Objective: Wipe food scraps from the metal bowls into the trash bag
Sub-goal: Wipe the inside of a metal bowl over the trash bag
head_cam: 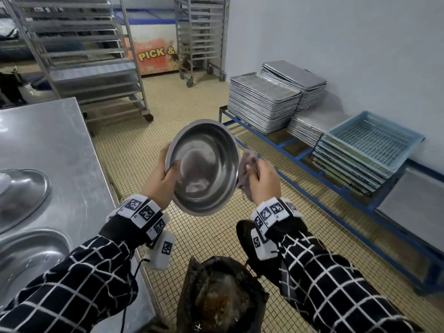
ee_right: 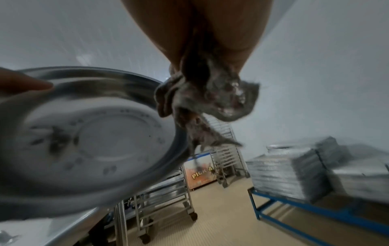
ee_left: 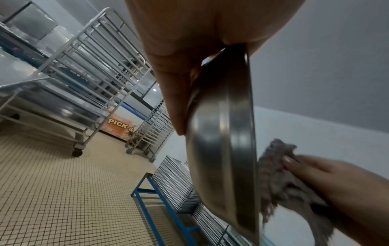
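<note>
The only words that can be read are "PICK &" in big yellow capitals on the orange front panel of the white chest freezer [head_cam: 153, 54] against the far wall; whatever follows is hidden behind a metal tray rack. The same lettering shows on it in the left wrist view [ee_left: 121, 125] and the right wrist view [ee_right: 200, 173]. The black-and-white square code markers on the white wristbands [head_cam: 140, 209] bear patterns, not letters.

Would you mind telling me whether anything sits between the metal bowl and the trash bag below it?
Nothing visible does. The left hand holds the metal bowl by its rim in open air, and the trash bag stands open on the floor below it. The right hand, gripping the cloth, is off to the bowl's side.
</note>
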A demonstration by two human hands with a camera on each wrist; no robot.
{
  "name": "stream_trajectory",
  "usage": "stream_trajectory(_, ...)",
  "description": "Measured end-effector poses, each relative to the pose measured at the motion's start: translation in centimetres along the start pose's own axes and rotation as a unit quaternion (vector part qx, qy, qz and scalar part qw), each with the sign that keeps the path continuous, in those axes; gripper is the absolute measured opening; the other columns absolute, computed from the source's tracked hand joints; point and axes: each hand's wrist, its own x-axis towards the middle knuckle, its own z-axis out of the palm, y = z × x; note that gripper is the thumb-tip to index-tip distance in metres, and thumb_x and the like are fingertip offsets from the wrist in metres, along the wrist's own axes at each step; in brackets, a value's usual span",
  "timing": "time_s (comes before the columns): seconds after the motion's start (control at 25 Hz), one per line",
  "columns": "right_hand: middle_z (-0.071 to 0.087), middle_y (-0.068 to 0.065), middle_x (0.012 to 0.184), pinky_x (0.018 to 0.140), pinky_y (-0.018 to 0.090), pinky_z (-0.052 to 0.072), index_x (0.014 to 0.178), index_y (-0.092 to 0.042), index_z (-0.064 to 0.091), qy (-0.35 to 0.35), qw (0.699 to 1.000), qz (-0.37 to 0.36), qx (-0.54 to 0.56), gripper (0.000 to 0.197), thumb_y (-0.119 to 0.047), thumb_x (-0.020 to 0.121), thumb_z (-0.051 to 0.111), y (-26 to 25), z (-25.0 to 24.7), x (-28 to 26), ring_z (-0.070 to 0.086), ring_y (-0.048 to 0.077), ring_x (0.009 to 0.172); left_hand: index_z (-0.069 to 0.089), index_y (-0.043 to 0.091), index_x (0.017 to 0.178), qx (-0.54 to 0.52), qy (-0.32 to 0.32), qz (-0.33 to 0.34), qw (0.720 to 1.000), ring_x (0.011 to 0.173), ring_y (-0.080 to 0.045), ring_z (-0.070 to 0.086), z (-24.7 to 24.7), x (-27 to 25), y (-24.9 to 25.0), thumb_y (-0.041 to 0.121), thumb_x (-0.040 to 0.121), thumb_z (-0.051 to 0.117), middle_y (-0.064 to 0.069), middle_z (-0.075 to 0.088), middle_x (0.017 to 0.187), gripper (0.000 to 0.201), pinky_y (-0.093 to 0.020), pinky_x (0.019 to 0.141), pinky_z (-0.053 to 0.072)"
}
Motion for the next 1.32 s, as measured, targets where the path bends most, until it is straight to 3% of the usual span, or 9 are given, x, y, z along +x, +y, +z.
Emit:
stream_trajectory(0.2,0.058,0.008,0.110,0.083,0.026,0.047,0.114,-0.008,0.059,-0.009,0.982,-0.187,-0.015,0.024,-0.007,0.091,0.054,-2.8,0.7,2.9,0.054,0.015,0.092,0.029,0.041,0.134,-0.010,-0.041,0.024,0.999,0.068,-0.013,0.070,1.4,0.4,1.4,0.033,0.102,0.032,0.000,0.068,0.084,0.033,-0.022,0.056,0.055)
stream_trajectory(0.36,0.058,0.015,0.117,0.098,0.028,0.039,0.114,-0.004,0.066,-0.069,0.965,-0.248,-0.055,0.033,0.004,0.083,0.057,-0.8,1.0,3.4,0.054,0.029,0.109,0.027,0.037,0.142,-0.069,-0.011,0.018,0.997,0.095,-0.020,0.067,2.1,1.0,1.3,0.054,0.093,0.039,0.001,0.065,0.111,0.053,-0.046,0.084,0.055)
stream_trajectory(0.6,0.058,0.005,0.125,0.108,0.025,0.032,0.116,-0.014,0.068,-0.197,0.945,-0.257,-0.044,0.035,0.000,0.085,0.058,0.2,1.2,1.5,0.048,0.019,0.120,0.028,0.030,0.144,-0.095,0.033,0.063,0.993,0.091,-0.018,0.067,3.1,1.4,1.8,0.038,0.100,0.037,0.000,0.061,0.113,0.045,-0.047,0.075,0.058)
stream_trajectory(0.68,0.059,0.004,0.127,0.107,0.026,0.036,0.115,-0.015,0.068,-0.226,0.938,-0.261,-0.025,0.034,0.000,0.086,0.058,-0.3,1.3,0.9,0.051,0.018,0.119,0.028,0.032,0.143,-0.060,0.039,0.090,0.993,0.097,-0.023,0.064,3.5,1.3,1.8,0.049,0.097,0.036,-0.005,0.059,0.118,0.050,-0.048,0.075,0.058)
stream_trajectory(0.84,0.065,0.009,0.112,0.082,0.020,0.049,0.113,-0.007,0.067,-0.298,0.932,-0.202,-0.032,0.028,-0.002,0.088,0.056,0.6,0.3,0.2,0.060,0.014,0.088,0.025,0.042,0.140,-0.004,0.022,0.108,0.994,0.088,-0.016,0.066,4.0,1.1,0.9,0.058,0.093,0.033,0.003,0.059,0.111,0.050,-0.033,0.065,0.059)
stream_trajectory(1.0,0.067,-0.004,0.109,0.090,0.016,0.046,0.114,-0.013,0.067,-0.177,0.959,-0.087,0.202,0.025,-0.015,0.090,0.061,1.1,-0.2,-0.5,0.061,0.003,0.100,0.020,0.035,0.143,-0.017,0.009,0.085,0.996,0.081,-0.002,0.062,4.2,1.0,0.6,0.039,0.099,0.031,0.007,0.056,0.104,0.046,-0.014,0.057,0.053)
stream_trajectory(1.16,0.062,0.000,0.115,0.096,0.010,0.038,0.113,-0.009,0.068,-0.157,0.955,-0.186,0.171,0.025,-0.011,0.089,0.061,-2.1,0.9,-0.5,0.056,0.007,0.108,0.025,0.034,0.140,-0.051,-0.019,0.089,0.994,0.102,-0.002,0.057,4.4,0.6,0.8,0.050,0.094,0.033,0.015,0.055,0.112,0.050,-0.026,0.082,0.052)
stream_trajectory(1.24,0.059,0.001,0.125,0.099,0.012,0.035,0.116,-0.011,0.067,-0.208,0.947,-0.214,0.122,0.027,-0.010,0.090,0.060,-2.7,1.5,-1.2,0.051,0.006,0.112,0.026,0.037,0.138,-0.069,-0.012,0.088,0.994,0.100,-0.009,0.061,3.9,0.7,1.3,0.053,0.095,0.033,0.013,0.057,0.110,0.047,-0.032,0.080,0.054)
stream_trajectory(1.32,0.060,-0.002,0.120,0.089,0.013,0.043,0.116,-0.011,0.066,-0.252,0.936,-0.221,0.109,0.027,-0.010,0.091,0.058,-1.9,1.6,-1.9,0.051,-0.007,0.096,0.028,0.029,0.140,-0.103,0.006,0.078,0.992,0.093,-0.009,0.066,3.0,0.8,1.5,0.048,0.095,0.034,0.007,0.058,0.111,0.049,-0.029,0.071,0.057)
